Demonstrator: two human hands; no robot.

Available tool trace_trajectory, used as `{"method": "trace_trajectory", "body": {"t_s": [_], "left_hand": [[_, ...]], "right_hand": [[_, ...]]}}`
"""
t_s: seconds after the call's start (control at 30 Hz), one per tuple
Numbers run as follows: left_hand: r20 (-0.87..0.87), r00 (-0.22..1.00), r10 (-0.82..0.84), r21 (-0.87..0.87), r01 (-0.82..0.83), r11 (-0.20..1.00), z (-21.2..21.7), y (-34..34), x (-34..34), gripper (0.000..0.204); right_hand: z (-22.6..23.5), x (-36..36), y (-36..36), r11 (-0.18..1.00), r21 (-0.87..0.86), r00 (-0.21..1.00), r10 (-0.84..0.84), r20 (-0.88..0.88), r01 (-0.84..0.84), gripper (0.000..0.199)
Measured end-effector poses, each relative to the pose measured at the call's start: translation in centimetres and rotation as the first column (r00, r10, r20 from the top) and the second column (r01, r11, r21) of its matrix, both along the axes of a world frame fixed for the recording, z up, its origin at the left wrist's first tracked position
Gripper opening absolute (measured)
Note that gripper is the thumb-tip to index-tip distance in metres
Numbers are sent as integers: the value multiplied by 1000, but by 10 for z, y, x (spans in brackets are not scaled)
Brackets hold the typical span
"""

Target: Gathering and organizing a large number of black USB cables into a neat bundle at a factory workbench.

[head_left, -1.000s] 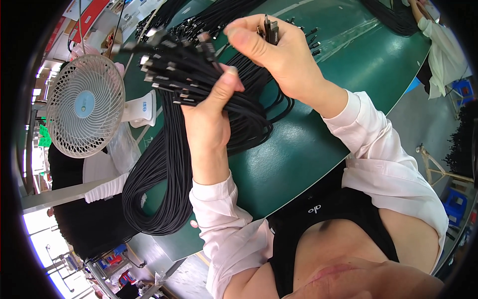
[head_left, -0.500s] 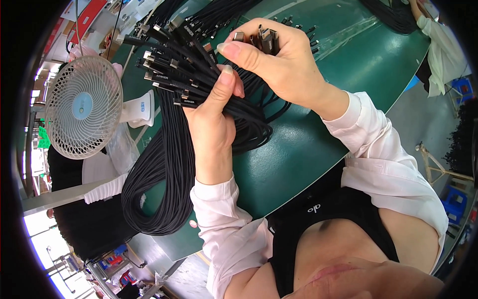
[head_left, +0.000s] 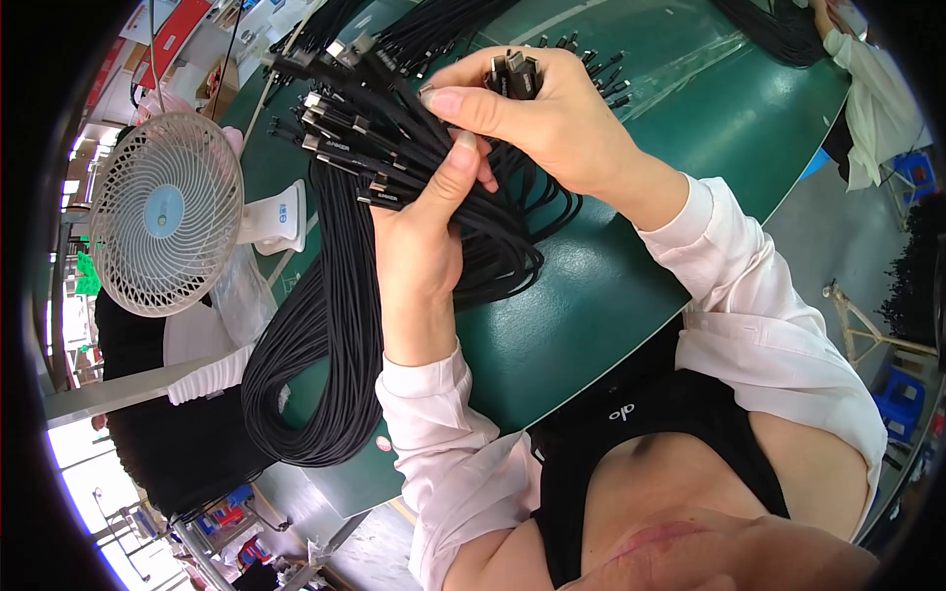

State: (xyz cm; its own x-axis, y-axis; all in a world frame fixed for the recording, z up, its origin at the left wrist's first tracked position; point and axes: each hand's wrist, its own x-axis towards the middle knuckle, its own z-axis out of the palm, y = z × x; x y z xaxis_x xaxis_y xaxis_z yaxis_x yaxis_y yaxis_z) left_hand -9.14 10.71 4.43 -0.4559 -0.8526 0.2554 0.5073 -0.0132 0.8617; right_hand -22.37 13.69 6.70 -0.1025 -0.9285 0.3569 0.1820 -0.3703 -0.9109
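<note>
Green table (head_left: 611,305): broad work surface, curved by the lens, bearing everything listed below.

Desk fan (head_left: 166,212): white, round grille, standing at the table's left edge, well apart from both hands.

Cable bundle (head_left: 335,325): many thin black cables, matte, gathered into one long hank. Its lower loop trails down over the table toward the near left edge; its upper part fans out into a spray of small metal-tipped plugs (silver ends, dark housings) above the left hand.

Left hand (head_left: 424,231): closed around the hank just below the fanned plugs, thumb pressed across the strands.

Right hand (head_left: 552,118): fingers curled firmly round a small cluster of connector ends (head_left: 514,71), held upright just above and right of the fan of plugs.

Loose cables (head_left: 591,69): further plugs lying on the table beyond the right hand.

Risk, as judged: the fan of plugs is splayed unevenly, so a slackened left thumb could let strands slip and fall back into the hank; the trailing loop could also tangle and drag if the bundle is lifted.
</note>
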Motion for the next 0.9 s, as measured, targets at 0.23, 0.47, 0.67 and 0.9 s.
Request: {"method": "trace_trajectory", "body": {"t_s": [0.23,0.47,0.67,0.9], "left_hand": [[-45,986,162,5,-162,987,1,4,0,11],[91,995,37,-34,-34,999,-2,30,-10,15],[78,991,-105,14,104,994,-3,28,-16,17],[266,915,-304,164,268,949,-18,54,-41,27]], "right_hand": [[-4,4,2,989,-70,990,-137,-46,133,18],[-18,0,43,986,7,982,-167,91,167,18],[-91,-42,133,956,92,954,-288,88,280,12],[-90,-95,208,944,168,926,315,-208,-283,69]]}}
